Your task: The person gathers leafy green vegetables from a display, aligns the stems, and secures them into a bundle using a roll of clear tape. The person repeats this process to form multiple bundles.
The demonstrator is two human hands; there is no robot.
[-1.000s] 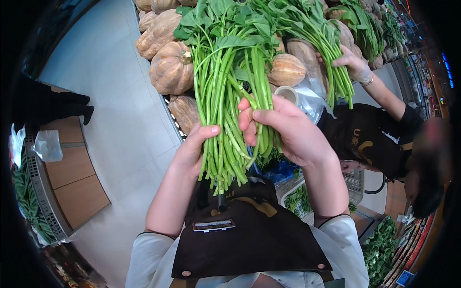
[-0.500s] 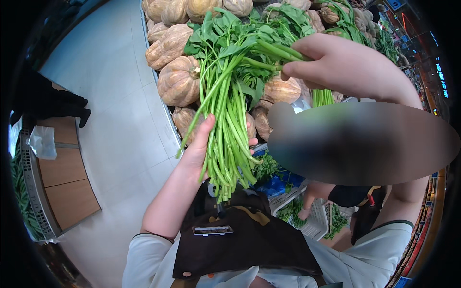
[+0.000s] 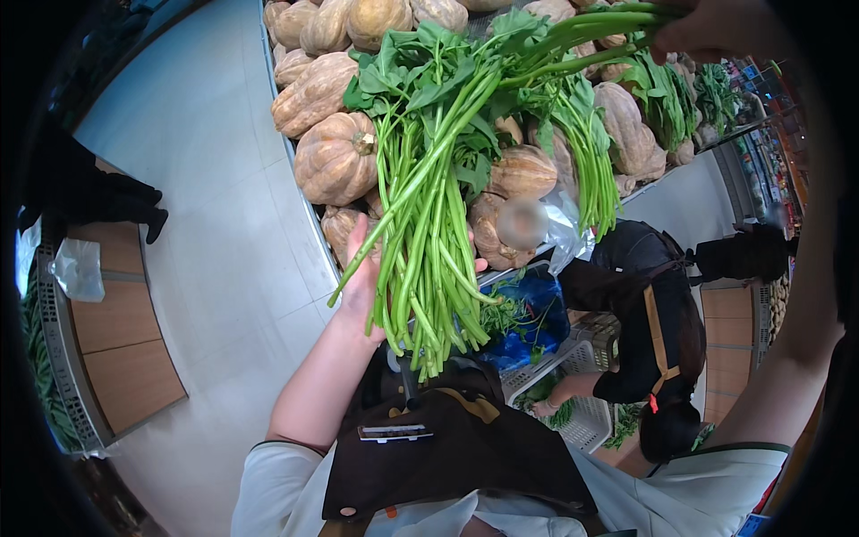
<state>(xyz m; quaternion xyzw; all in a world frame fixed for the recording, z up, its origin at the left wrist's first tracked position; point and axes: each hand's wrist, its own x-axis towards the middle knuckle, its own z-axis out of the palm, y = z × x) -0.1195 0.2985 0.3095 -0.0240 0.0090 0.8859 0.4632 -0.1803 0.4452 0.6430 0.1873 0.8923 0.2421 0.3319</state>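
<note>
Left hand [image 3: 360, 291] cups the main bunch of long, green-stemmed leafy vegetables [image 3: 431, 246], stems across the palm, thumb now lifted clear of them. Bunch is above the dark brown cloth apron [image 3: 456, 456], leaves over the ribbed tan pumpkins [image 3: 335, 159].

Vs 0.5 s ago: right hand [image 3: 723, 29] moved up and out to the upper right, gripping a few thick green stems [image 3: 601, 34] whose leafy ends overlap the main bunch. Separate green-stemmed bunch [image 3: 595, 174] on the pumpkins now mostly unblocked. Co-worker's hand [image 3: 548, 407] remains at the white perforated plastic crate [image 3: 586, 422].
</note>
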